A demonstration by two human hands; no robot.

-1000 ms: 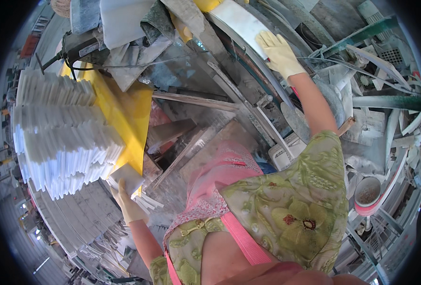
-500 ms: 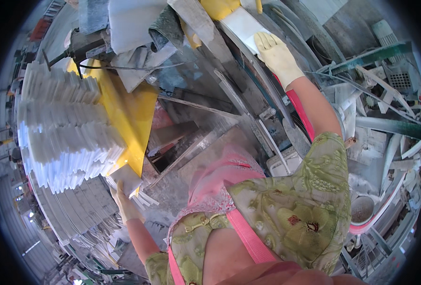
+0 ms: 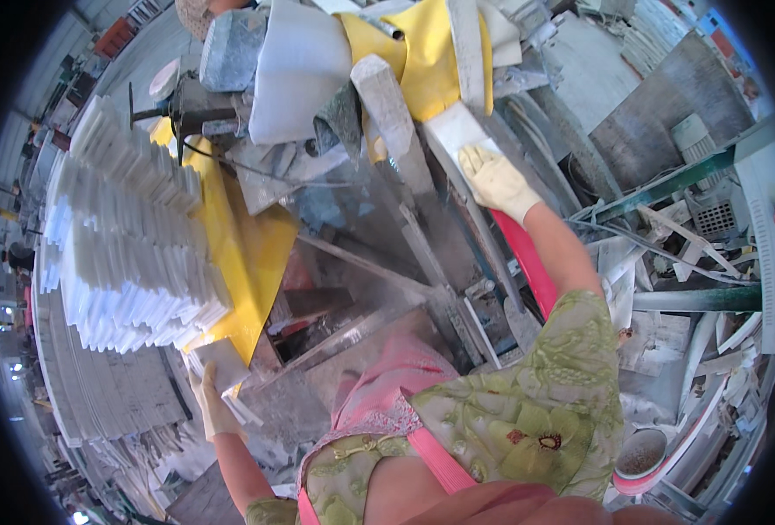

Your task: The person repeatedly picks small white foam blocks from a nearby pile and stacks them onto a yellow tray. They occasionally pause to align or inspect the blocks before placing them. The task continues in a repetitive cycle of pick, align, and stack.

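My left hand (image 3: 212, 401), in a pale cream glove, is closed on the near end of a small whitish tile (image 3: 221, 363). That tile is by the near end of a tall row of stacked white slabs (image 3: 134, 236), beside a yellow sheet (image 3: 252, 271). Out to the right and far, my right hand (image 3: 503, 184) wears a matching glove. Its fingers lie over the near part of a flat white slab (image 3: 453, 129), which rests on a long narrow rail. The right thumb is hidden.
Another yellow sheet (image 3: 418, 52) and a large white block (image 3: 300, 74) are at the far side. Offcuts and long strips litter the middle. A green beam (image 3: 702, 300) and a round bucket (image 3: 641, 453) stand to the right. A pink-red strip (image 3: 527, 258) runs under my right forearm.
The whole view has shifted, so the far side shows more. Both hands stay about where they were: the left at the small tile, the right on the white slab.
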